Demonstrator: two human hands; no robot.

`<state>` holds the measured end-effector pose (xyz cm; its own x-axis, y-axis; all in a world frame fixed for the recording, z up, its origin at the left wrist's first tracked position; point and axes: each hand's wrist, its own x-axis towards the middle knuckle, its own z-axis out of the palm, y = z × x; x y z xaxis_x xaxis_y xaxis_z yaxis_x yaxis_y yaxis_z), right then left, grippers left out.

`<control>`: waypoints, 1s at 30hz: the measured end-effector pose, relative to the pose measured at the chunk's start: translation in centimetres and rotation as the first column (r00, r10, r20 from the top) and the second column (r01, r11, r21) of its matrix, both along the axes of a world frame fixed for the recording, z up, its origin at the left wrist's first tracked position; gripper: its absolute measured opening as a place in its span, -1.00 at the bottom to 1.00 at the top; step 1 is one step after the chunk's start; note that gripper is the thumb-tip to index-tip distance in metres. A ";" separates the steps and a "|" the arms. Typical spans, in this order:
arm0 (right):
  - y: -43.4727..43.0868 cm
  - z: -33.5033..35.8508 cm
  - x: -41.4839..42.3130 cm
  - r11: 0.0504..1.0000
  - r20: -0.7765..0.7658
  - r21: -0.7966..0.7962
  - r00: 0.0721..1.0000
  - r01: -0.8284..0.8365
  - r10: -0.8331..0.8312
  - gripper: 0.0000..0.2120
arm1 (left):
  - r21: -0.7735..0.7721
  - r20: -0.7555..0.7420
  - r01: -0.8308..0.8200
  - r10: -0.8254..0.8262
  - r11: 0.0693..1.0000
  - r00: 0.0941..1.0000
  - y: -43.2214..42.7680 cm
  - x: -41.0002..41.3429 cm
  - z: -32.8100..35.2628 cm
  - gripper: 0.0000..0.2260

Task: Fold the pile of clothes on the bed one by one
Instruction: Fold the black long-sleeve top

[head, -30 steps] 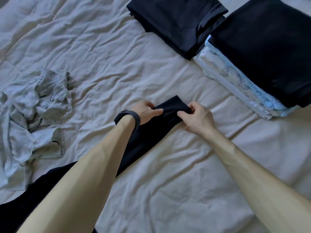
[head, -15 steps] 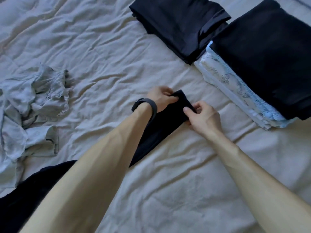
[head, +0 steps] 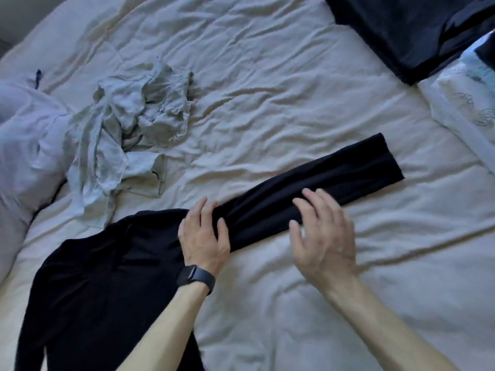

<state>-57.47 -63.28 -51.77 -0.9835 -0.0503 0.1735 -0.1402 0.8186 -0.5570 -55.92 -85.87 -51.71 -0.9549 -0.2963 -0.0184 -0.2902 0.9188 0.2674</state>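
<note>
A black long-sleeved garment (head: 101, 285) lies spread on the bed, its body at the lower left and one sleeve (head: 334, 178) stretched toward the right. My left hand (head: 203, 236), with a dark watch on the wrist, rests flat on the sleeve near the shoulder, fingers apart. My right hand (head: 324, 234) lies flat on the sleeve's middle, fingers spread, slightly blurred. Neither hand pinches the cloth. A crumpled pale grey-green garment (head: 134, 124) lies unfolded at the upper left.
A folded black stack (head: 409, 30) sits at the top right. Folded white and light blue printed clothes (head: 471, 103) lie at the right edge. A pale lavender garment (head: 26, 135) is heaped at the far left. Wrinkled cream bedding (head: 267, 76) covers the bed.
Both hands let go of the sleeve's cuff and slid back along the sleeve toward me. They now lie flat on it. The view swung left, showing the garment's body.
</note>
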 end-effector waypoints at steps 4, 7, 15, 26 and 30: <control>-8.8 -1.9 1.2 0.929 0.132 0.069 0.926 -0.364 0.353 -0.58 | -0.138 0.244 -0.001 0.035 0.990 0.969 -7.6 0.6 -0.3 -0.62; -9.5 -2.9 -1.9 0.948 0.162 0.191 0.961 -0.253 0.224 -0.60 | -0.228 0.389 0.118 -0.020 0.966 0.921 -10.6 -1.4 0.1 -0.68; -2.2 -2.5 -11.4 0.864 0.274 0.458 0.958 -0.208 0.086 -0.79 | 0.036 0.228 -0.080 0.070 0.996 0.971 -12.5 -5.7 2.0 -0.90; -8.6 -1.9 -4.1 0.954 0.015 0.289 0.997 -0.081 0.080 -0.54 | -0.084 -0.062 0.061 -0.066 0.995 0.996 -10.1 1.7 -2.0 -0.58; -12.4 -3.6 -0.5 0.846 0.201 0.353 0.916 -0.398 0.347 -0.47 | -0.015 0.269 0.114 -0.106 0.993 0.957 -8.8 3.9 -3.2 -0.36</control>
<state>-57.95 -75.71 -55.38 -0.8891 -0.4543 -0.0565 -0.4283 0.8690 -0.2477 -51.97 -94.63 -54.93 -0.9432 -0.1937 -0.2699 -0.2437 0.9556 0.1656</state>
